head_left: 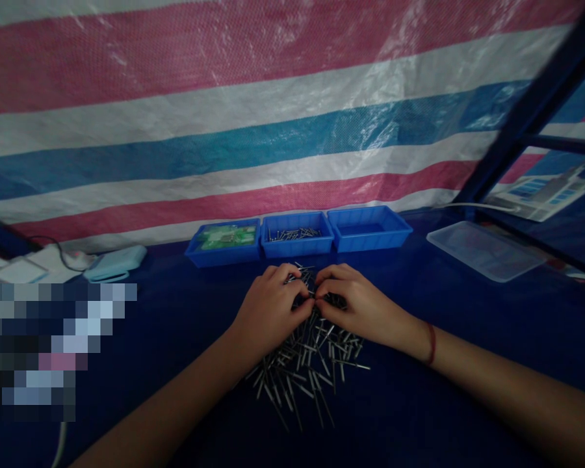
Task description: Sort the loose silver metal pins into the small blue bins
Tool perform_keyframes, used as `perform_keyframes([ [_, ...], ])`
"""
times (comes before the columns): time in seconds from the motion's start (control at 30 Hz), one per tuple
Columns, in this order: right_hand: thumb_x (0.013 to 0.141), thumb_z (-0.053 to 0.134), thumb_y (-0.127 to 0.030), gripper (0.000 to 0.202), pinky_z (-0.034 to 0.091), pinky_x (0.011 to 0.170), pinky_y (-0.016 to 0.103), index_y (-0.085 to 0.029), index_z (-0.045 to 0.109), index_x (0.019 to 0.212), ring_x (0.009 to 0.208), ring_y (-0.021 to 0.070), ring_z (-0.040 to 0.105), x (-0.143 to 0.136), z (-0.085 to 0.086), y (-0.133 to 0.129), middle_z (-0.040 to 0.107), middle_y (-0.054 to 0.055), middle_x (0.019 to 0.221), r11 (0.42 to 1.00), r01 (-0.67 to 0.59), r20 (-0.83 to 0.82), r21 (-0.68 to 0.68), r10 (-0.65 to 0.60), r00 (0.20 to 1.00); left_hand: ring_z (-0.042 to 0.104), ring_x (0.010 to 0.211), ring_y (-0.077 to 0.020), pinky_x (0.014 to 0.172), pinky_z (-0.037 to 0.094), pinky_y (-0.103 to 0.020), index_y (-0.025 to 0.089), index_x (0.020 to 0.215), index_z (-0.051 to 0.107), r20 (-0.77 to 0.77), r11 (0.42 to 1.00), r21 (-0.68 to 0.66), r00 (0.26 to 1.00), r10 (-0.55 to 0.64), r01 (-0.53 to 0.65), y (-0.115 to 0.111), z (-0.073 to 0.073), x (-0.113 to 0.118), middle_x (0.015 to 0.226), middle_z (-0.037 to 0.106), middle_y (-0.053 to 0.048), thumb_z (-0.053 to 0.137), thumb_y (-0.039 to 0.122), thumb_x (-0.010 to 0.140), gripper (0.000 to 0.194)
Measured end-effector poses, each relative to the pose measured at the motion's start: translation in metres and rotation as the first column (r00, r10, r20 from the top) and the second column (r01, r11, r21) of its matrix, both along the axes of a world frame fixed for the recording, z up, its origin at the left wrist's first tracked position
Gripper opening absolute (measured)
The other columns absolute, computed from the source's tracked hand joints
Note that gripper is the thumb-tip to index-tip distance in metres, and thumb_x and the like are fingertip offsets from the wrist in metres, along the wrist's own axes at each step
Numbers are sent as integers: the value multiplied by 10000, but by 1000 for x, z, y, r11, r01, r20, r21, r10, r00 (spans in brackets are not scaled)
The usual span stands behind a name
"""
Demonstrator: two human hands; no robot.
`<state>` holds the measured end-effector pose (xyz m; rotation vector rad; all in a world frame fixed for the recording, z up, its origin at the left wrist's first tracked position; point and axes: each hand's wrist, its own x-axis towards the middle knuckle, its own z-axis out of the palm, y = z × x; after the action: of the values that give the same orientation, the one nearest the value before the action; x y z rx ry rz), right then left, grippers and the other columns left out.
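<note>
A loose heap of thin metal pins, which look like blind rivets (316,354), lies on the dark blue tabletop in front of me. My left hand (275,305) rests over the heap's upper left part, its fingers curled and thumb drawn in close to the index finger. From the other side my right hand (353,302) reaches in, fingers bent and thumb near the index finger. The tips of both hands almost meet among the pins. Whatever sits between the fingertips is too small and dark to make out.
Behind the heap stand three blue bins: one with green-and-clear packets (227,236), a middle bin (297,247) with similar pins, and a right bin (370,240). A clear plastic lid (485,250) lies right. Left are a light blue case (117,261) and a cable. Striped sheeting hangs behind.
</note>
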<state>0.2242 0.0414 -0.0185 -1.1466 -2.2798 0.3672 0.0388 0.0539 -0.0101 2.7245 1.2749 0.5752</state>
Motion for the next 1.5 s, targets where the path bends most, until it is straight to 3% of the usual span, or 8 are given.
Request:
perform_keyframes([
  [0.33,770,569,-151,89,431,810,387,-190,647,751,907,206,552,-3,2,-2,627,58,965,1000,18,-3,-20,-18,1000,550,919,-241,806,461,-432,202,810,693,-12,994,-8,994,108,-108,0,5,2,1022,606,-60,593,204,799,100],
  [0.67,770,563,-141,81,432,818,387,-190,628,767,907,204,552,-2,1,-1,630,51,974,999,33,-3,-24,-33,999,551,910,-240,796,464,-428,172,809,676,-17,991,-10,991,131,-131,0,6,-2,1000,611,-67,541,191,833,139],
  [0.83,777,582,-174,87,444,808,388,-199,626,846,885,203,569,-3,4,-3,647,42,909,998,64,-101,-12,-65,993,555,920,-222,858,446,-449,178,824,667,177,987,-96,973,148,-132,0,12,-12,975,610,-54,558,215,837,116],
  [0.93,797,608,-262,98,458,802,371,-209,625,878,875,188,584,-6,9,-6,652,38,898,997,73,-281,-16,-75,957,548,966,-227,899,423,-483,207,839,671,354,982,-153,922,156,-107,-6,13,-14,974,607,-44,568,270,843,122],
  [1.03,820,594,-297,98,476,754,333,-212,633,850,821,160,601,-9,14,-10,651,31,865,994,33,-444,-103,-76,893,543,996,-226,906,424,-489,220,866,667,458,973,-219,872,173,-78,-14,12,-10,1008,593,-45,561,286,850,126],
  [1.2,831,572,-316,144,465,644,298,-197,629,773,706,142,571,-13,17,-16,629,20,763,976,-7,-541,-219,-116,833,543,1001,-204,918,422,-462,228,885,651,517,972,-236,844,143,-21,-22,9,-3,1014,574,-37,557,254,855,102],
  [1.5,833,571,-279,99,443,590,270,-202,608,784,657,128,538,-15,17,-21,592,-5,719,988,29,-553,-150,-108,826,567,920,-184,837,465,-394,232,858,615,551,994,-102,834,22,41,-26,9,1,963,571,-26,575,211,836,50],
])
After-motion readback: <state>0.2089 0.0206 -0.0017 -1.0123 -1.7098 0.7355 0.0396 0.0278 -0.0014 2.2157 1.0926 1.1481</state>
